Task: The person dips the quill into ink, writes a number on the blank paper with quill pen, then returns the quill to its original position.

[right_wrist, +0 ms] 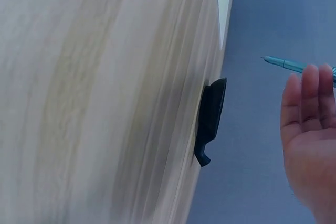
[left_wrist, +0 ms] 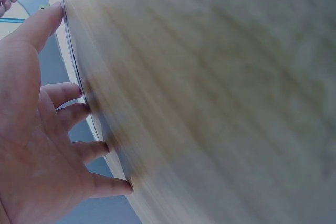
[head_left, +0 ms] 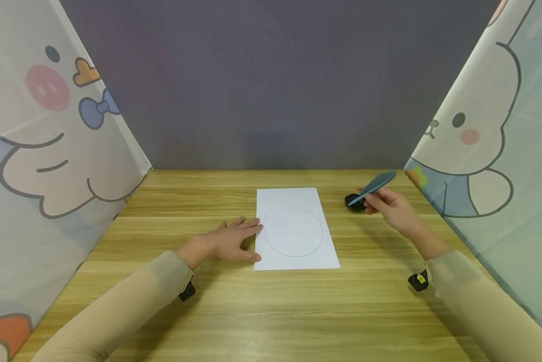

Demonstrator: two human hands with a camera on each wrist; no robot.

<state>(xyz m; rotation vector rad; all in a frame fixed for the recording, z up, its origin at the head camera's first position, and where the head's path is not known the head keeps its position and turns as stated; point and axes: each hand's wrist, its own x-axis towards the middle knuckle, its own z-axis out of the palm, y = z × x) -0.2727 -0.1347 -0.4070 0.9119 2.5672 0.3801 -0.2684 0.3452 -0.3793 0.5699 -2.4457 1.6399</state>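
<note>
My left hand (head_left: pixel 232 241) lies spread at the left edge of a white sheet of paper (head_left: pixel 293 231), thumb and fingertips touching that side. A thin oval outline (head_left: pixel 295 256) and a fainter arc above it mark the sheet. To the right, my right hand (head_left: pixel 390 205) pinches a blue feather-shaped pen (head_left: pixel 375 185), its tip pointing down and left. In the right wrist view the pen's point (right_wrist: pixel 273 61) is raised off the tabletop. Close below the pen, a small black dish (right_wrist: pixel 211 108) with a short handle-like end sits on the table.
The wood-grain table (head_left: pixel 271 311) ends at a dark grey panel (head_left: pixel 271 90) at the back. Cartoon-printed cloths flank it at left (head_left: pixel 13 166) and right (head_left: pixel 533 166). Black wrist devices (head_left: pixel 418 280) show beside the sleeves.
</note>
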